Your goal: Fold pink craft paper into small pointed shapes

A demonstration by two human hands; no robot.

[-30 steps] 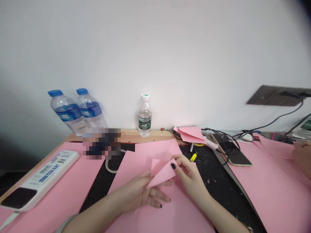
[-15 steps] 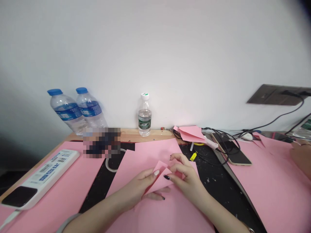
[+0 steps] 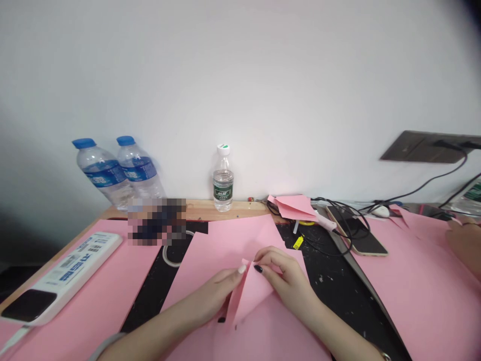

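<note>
Between my two hands is a folded piece of pink paper (image 3: 250, 296), held tilted above larger pink sheets (image 3: 240, 233) on the table. My left hand (image 3: 216, 296) grips its left side, thumb on top near the upper corner and the other fingers mostly hidden behind. With thumb and index finger, my right hand (image 3: 281, 273) pinches the paper's top edge. The two thumbs sit close together at the upper fold.
Two blue-capped bottles (image 3: 101, 170) lean at the back left, and a small water bottle (image 3: 223, 185) stands by the wall. A white power bank (image 3: 71, 273) lies left. Rightward are folded pink paper (image 3: 295, 206), black cables (image 3: 349, 230), a phone (image 3: 356, 233) and another person's hand (image 3: 464, 238).
The folded paper has turned more upright and its open flaps have come together at the top. My right fingers have closed onto its edge, and my left fingers have moved behind it.
</note>
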